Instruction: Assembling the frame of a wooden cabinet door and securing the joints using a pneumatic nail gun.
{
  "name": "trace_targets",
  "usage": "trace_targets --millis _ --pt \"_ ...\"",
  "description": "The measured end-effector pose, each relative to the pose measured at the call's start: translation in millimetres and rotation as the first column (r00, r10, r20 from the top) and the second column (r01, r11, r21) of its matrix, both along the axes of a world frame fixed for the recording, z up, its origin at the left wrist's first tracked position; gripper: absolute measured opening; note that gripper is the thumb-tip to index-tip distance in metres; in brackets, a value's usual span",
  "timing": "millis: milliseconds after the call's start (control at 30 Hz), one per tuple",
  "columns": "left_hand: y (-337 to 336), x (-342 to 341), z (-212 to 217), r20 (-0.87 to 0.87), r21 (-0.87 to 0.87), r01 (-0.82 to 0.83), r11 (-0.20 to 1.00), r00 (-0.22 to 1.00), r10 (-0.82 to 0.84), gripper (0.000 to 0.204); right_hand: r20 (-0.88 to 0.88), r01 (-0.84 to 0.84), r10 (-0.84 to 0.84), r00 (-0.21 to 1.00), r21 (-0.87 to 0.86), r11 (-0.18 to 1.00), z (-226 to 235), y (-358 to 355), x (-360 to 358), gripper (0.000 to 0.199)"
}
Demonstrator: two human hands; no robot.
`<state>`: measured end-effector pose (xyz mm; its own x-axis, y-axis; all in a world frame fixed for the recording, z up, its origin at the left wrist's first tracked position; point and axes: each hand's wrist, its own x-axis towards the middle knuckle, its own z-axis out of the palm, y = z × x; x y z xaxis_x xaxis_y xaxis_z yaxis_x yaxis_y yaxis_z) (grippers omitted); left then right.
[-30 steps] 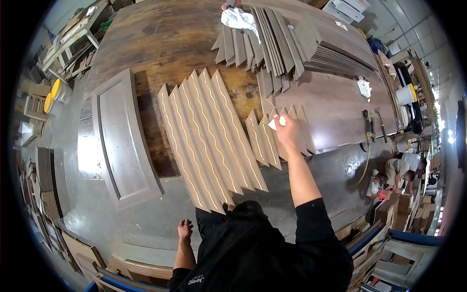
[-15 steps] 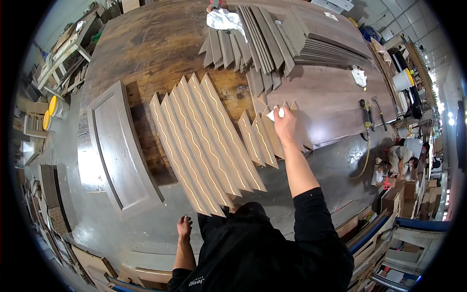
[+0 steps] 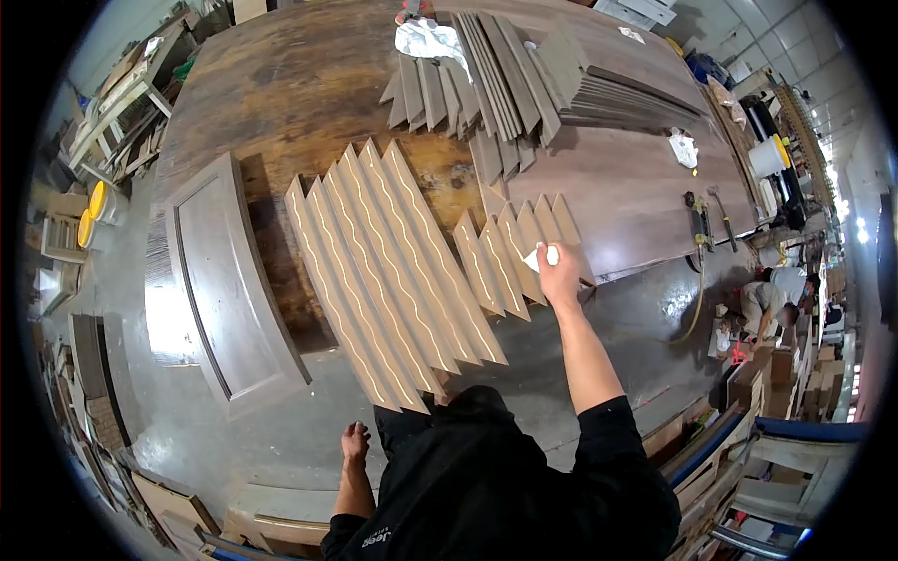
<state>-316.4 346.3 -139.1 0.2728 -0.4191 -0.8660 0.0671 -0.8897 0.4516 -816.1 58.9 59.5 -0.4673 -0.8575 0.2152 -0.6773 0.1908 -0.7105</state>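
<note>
Bench: the stack of dark strips sits toward its far edge, probably to leave the near edge to the hands.
Arched panel: across the near-left corner, overhanging; why is not shown.
Long strips: slanted side by side, ends jutting past the near edge, likely for easy reach; pale wavy lines run along their faces.
Short strips: by the near edge, right of the long ones, fanned so their faces show.
Left hand: short of the near edge, touching no strip; fingers look curled, contents impossible to tell.
Right hand: over the short strips, grip closed round the white applicator, tip angled down, seemingly to follow the strip; nearer the near edge than half a second ago.
Third short strip's line: now plainly visible, unlike then.
</note>
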Motion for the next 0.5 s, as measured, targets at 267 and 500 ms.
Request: trace_targets --millis 267,500 --pt "-18 -10 4 0.009 -0.029 0.029 0.999 1.000 -0.029 0.042 -0.038 0.024 -0.023 0.999 0.027 0.999 3 49 -5 0.022" --pt "-25 -17 6 -0.007 -0.017 0.039 0.999 0.999 -0.039 0.041 -0.126 -0.080 0.089 0.988 0.072 0.994 1 69 -13 0.022"
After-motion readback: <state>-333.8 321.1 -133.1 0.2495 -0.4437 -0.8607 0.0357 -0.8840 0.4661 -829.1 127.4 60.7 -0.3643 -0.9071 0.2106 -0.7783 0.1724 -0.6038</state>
